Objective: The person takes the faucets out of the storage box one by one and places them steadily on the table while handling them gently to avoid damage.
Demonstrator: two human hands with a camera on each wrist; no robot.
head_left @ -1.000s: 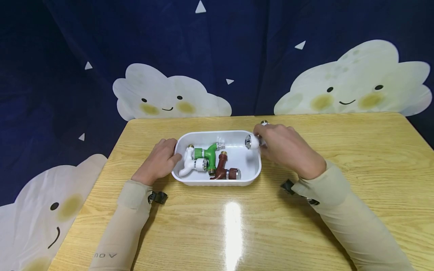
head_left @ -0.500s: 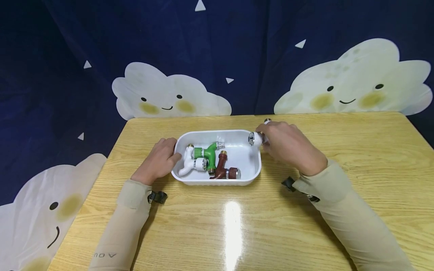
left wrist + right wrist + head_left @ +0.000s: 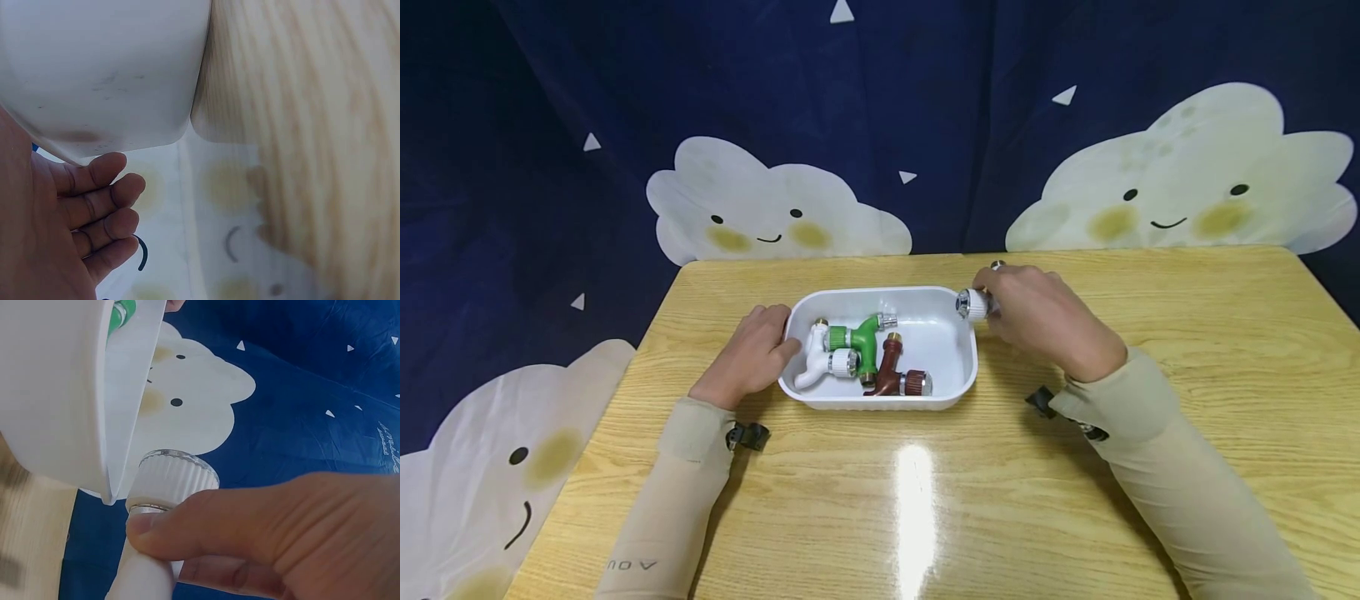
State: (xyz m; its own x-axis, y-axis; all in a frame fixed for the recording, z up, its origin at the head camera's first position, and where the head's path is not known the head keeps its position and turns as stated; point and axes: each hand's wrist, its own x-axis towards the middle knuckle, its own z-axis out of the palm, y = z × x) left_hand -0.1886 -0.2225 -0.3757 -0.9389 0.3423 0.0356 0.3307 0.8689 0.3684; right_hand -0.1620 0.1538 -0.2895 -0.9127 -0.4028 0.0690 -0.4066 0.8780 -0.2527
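Ribbed plastic knob [image 3: 169, 478] (metallic-rimmed); glossy wood-grain table [image 3: 820, 517].

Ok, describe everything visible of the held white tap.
The white tap looks like plastic, with a ribbed knob, chrome-like knob face and silvery collar. The right grip pinches it near the collar, hiding much of the body; a metallic end shows beyond. In the head view the knob points left, overlapping the white tray; the right wrist view shows a gap between them.

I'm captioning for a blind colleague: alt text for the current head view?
A right hand holds a white tap at the right end of a white tub on a wooden table; the left hand grips the tub's left end. Inside lie a second white tap, a green tap and a brown tap.
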